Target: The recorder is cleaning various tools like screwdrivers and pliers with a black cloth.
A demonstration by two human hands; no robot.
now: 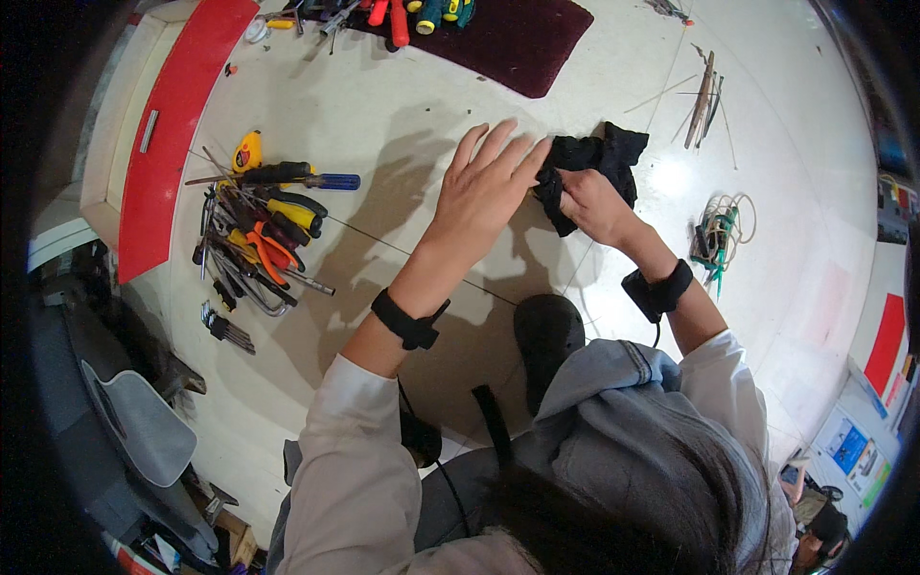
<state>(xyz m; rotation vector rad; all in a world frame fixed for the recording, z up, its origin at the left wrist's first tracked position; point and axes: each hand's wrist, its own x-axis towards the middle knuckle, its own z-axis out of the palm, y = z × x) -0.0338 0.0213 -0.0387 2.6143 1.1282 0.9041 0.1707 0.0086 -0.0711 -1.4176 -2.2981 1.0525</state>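
Observation:
A crumpled black cloth [614,154] lies bunched on the pale tiled floor in front of me. My right hand [593,208] grips its near left part between curled fingers and thumb. Just left of the cloth, my left hand [489,172] is spread, palm down, its fingertips beside the cloth's edge; whether they touch it I cannot tell. Off to the left lies a pile of hand tools, with a blue-handled screwdriver [338,182], orange-handled pliers [269,251], yellow-and-black-handled pliers [295,213], a yellow tape measure [247,151] and a set of hex keys [228,330].
A dark red mat [517,50] with more tools lies ahead. At right are a green tool with a coiled cord [719,233] and thin sticks and rods [701,100]. A red-fronted drawer [162,136] and a grey chair [140,424] stand left. My shoe [550,338] is nearby.

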